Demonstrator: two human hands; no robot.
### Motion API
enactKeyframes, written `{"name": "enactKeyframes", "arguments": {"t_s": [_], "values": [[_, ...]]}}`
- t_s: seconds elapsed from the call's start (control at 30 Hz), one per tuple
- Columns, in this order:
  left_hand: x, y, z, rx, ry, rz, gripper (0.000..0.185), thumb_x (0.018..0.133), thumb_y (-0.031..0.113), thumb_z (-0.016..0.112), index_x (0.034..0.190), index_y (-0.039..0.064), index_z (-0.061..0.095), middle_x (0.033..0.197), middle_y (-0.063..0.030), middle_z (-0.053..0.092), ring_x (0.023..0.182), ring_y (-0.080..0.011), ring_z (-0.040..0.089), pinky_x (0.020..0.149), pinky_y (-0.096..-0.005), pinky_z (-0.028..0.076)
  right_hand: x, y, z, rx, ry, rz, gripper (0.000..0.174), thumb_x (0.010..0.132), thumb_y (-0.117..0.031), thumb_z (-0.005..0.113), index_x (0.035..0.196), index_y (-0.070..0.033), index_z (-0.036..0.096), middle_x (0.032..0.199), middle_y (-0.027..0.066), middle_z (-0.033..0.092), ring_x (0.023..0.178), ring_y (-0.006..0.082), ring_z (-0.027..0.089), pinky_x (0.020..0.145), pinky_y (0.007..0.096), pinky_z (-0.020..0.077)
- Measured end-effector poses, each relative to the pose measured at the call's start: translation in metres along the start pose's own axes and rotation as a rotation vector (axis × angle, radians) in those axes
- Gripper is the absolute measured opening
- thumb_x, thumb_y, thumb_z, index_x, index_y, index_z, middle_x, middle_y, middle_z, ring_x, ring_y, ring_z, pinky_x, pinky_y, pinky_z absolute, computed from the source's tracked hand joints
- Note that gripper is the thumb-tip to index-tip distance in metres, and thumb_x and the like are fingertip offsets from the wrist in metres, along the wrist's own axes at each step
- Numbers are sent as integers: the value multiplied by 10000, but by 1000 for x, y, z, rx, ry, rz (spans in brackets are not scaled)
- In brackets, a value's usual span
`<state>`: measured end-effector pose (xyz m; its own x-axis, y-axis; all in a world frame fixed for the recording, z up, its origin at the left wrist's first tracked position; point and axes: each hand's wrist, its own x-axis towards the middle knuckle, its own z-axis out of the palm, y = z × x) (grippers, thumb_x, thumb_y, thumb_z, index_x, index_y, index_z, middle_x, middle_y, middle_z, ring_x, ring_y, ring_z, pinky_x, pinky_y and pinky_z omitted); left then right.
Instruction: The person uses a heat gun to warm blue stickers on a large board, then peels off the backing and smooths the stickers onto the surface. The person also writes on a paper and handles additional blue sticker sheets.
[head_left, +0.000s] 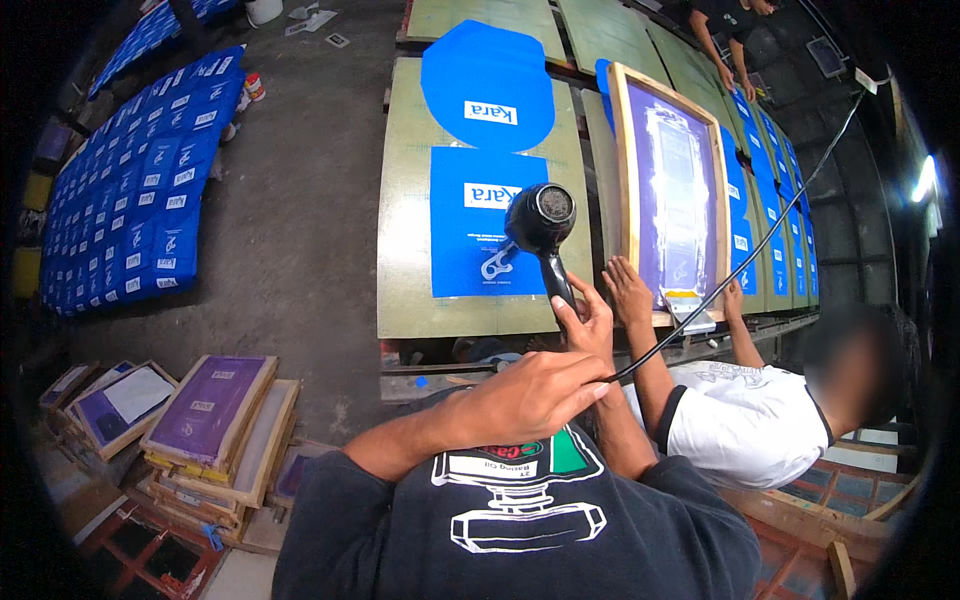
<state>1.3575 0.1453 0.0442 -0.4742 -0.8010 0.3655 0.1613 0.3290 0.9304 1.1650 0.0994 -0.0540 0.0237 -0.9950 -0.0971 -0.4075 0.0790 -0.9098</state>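
Observation:
My right hand (589, 319) grips the handle of a black hair dryer (536, 217), held over a blue fabric piece (465, 247) with white prints. A second, rounded blue piece (487, 67) lies just beyond it on the same greenish board (405, 195). Across my right wrist reaches my left hand (544, 394), its thumb and fingers closed on the dryer's black cord (720, 289). From there the cord runs up to the right. Part of the lower print is hidden behind the dryer.
On my right, a co-worker in a white shirt (735, 420) holds a wood-framed printing screen (671, 187) with a squeegee (690, 311) on it. Another person (727, 37) stands at the far end. Stacked screens (210, 405) and a blue fabric-covered surface (135, 187) are to the left.

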Motion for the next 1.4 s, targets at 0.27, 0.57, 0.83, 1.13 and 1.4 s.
{"name": "enactKeyframes", "arguments": {"t_s": [0.27, 0.57, 0.83, 1.13, 1.4], "values": [[0, 1, -7, -1, -26, -26, 218, 967, 118, 610, 1043, -85, 612, 946, -229, 656, 870, -398, 663, 758, -441, 512, -5, 6, 9, 66, 52, 51, 480, 906, -135, 713, 1339, 31, 588, 659, -55, 553, 577, 8, 444, 501, 202, 322], [0, 1, -8, -50, -81, -34, 226, 969, 103, 597, 1089, -88, 606, 979, -251, 658, 884, -424, 659, 762, -449, 509, -16, 8, -4, -49, 19, 31, 473, 916, -153, 710, 1329, 43, 592, 690, -28, 591, 598, 18, 462, 510, 211, 343], [-2, -3, -9, -19, -97, -11, 269, 978, 112, 590, 1154, -91, 599, 1014, -281, 659, 901, -433, 668, 782, -449, 521, -26, 1, -4, 31, -5, 83, 476, 915, -127, 719, 1343, 33, 586, 726, -42, 588, 608, 16, 466, 511, 197, 324], [-5, 10, 4, 31, -121, -20, 283, 990, 128, 578, 1175, -86, 599, 999, -276, 663, 895, -411, 676, 781, -440, 515, -47, 7, -12, 88, -48, 96, 497, 907, -143, 739, 1357, 3, 588, 705, -51, 575, 606, 17, 458, 506, 214, 334], [-5, 25, 27, 36, -110, -38, 233, 1002, 136, 566, 1101, -72, 589, 916, -248, 644, 831, -410, 648, 744, -444, 486, -59, 11, -22, 121, 49, 16, 484, 909, -125, 725, 1332, 56, 577, 726, -13, 617, 612, 33, 519, 509, 222, 378]]}}
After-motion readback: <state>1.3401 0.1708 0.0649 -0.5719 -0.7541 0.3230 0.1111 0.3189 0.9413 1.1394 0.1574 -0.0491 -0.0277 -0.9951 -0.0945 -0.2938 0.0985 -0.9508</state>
